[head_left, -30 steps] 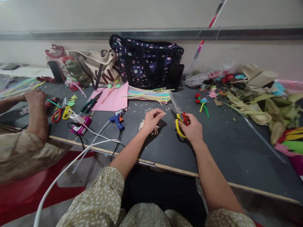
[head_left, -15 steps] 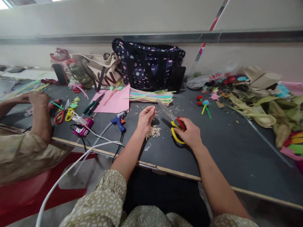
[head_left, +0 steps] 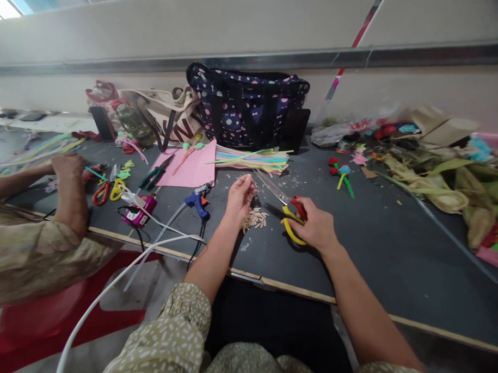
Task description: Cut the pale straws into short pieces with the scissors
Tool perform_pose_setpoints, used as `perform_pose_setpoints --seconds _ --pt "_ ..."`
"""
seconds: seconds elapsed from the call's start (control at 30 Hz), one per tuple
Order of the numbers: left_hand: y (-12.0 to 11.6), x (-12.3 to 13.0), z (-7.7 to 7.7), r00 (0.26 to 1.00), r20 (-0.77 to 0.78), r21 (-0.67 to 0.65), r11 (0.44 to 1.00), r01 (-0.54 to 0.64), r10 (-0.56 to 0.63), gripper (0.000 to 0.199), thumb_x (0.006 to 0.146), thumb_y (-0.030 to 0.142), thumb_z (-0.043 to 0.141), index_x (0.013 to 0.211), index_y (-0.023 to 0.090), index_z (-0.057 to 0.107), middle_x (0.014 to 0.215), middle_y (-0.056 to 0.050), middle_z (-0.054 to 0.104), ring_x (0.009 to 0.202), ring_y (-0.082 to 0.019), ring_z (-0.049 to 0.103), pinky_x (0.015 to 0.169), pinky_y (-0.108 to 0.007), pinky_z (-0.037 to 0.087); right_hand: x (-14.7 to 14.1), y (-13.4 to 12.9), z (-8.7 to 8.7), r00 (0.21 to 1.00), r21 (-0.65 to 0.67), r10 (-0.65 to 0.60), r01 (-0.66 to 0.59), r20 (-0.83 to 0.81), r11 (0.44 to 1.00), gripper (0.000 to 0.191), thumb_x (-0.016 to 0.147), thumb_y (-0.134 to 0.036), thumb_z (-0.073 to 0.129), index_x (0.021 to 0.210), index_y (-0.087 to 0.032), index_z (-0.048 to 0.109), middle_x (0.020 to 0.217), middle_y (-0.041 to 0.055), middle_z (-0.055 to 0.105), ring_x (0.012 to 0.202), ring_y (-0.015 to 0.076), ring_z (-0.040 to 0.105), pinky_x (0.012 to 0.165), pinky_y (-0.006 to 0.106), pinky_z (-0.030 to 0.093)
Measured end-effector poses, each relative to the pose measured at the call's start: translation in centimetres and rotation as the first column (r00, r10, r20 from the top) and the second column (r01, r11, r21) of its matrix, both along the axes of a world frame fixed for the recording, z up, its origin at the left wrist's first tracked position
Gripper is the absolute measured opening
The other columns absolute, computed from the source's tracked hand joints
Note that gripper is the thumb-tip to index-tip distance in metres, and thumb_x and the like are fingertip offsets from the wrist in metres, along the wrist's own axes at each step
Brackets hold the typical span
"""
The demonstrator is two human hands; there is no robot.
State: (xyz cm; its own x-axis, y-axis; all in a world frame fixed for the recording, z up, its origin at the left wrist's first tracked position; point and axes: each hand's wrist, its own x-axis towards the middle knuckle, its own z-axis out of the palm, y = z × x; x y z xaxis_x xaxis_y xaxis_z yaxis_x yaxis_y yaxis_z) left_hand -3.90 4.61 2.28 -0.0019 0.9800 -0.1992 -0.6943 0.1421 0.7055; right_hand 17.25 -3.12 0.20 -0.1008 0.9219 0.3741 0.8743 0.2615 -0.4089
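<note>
My left hand (head_left: pixel 241 197) is raised over the table with thumb and fingertips pinched together. A pale speck shows at the fingertips, too small to name. In my right hand (head_left: pixel 318 227) is a pair of scissors (head_left: pixel 280 195) with red and yellow handles. Their blades point up and left, with the tips close to the left fingertips. Below and beside my left hand lies a small pile of short beige pieces (head_left: pixel 256 218), partly hidden by that hand.
A blue glue gun (head_left: pixel 198 202), purple box (head_left: pixel 142 211) and white cord lie left. Behind are pink paper (head_left: pixel 188 173), pipe cleaners (head_left: pixel 253 160) and a dark patterned bag (head_left: pixel 243 107). Husks (head_left: pixel 437 182) lie right. Another person's hand (head_left: pixel 68 166) is far left.
The view has shifted slightly. The scissors and my right hand sit a little lower, while my left hand keeps its pinch in almost the same place.
</note>
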Motion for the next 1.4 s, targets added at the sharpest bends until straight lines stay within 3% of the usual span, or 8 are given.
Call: perform_pose_setpoints --seconds 0.23,0.37,0.6,1.07,1.4 --pt "-0.1 0.2 0.0 1.000 0.001 0.047 0.999 0.009 -0.009 0.028 0.063 0.028 0.080 0.081 0.017 0.061 0.070 0.005 0.061 0.056 -0.003 0.053 0.058 -0.016 0.045 0.0 0.2 -0.6 0.998 0.106 0.005 -0.012 0.069 0.994 0.055 0.076 -0.060 0.058 0.113 -0.021 0.060 0.085 0.0051 0.070 0.078 0.0217 0.065 0.066 0.030 0.045" --pt "-0.3 0.3 0.0 1.000 0.019 0.050 0.998 0.023 -0.024 0.030 0.061 0.028 0.082 0.080 0.017 0.060 0.063 0.006 0.056 0.053 -0.003 0.052 0.058 -0.017 0.045 -0.1 0.2 -0.6 0.998 0.115 0.028 -0.035 0.062 0.993 0.056 0.077 -0.062 0.057 0.114 -0.020 0.060 0.085 0.0049 0.071 0.077 0.0207 0.065 0.068 0.029 0.045" --pt "-0.5 0.3 0.3 0.999 0.025 0.037 0.999 0.028 -0.029 0.026 0.065 0.025 0.079 0.080 0.018 0.059 0.060 0.007 0.055 0.051 -0.003 0.052 0.058 -0.016 0.045 -0.1 0.2 -0.9 0.998 0.119 0.017 -0.024 0.059 0.993 0.057 0.078 -0.065 0.053 0.114 -0.021 0.062 0.101 0.0077 0.071 0.087 0.0222 0.066 0.073 0.030 0.047" --pt "-0.5 0.4 0.1 0.998 0.055 0.028 0.999 0.031 -0.032 0.026 0.063 0.021 0.079 0.078 0.017 0.058 0.060 0.007 0.055 0.051 -0.003 0.051 0.055 -0.016 0.043 0.1 0.3 -1.0 0.998 0.111 0.018 -0.024 0.052 0.994 0.058 0.080 -0.067 0.051 0.114 -0.021 0.063 0.096 0.0068 0.071 0.083 0.0209 0.066 0.071 0.029 0.045" --pt "-0.4 0.3 0.0 1.000 -0.008 0.021 0.999 0.025 -0.025 0.027 0.065 0.025 0.079 0.079 0.018 0.057 0.060 0.008 0.054 0.051 -0.002 0.050 0.055 -0.016 0.044 0.1 0.3 -1.1 0.998 0.109 0.015 -0.021 0.056 0.994 0.056 0.080 -0.066 0.051 0.113 -0.023 0.064 0.098 0.0058 0.072 0.084 0.0206 0.067 0.071 0.029 0.046"
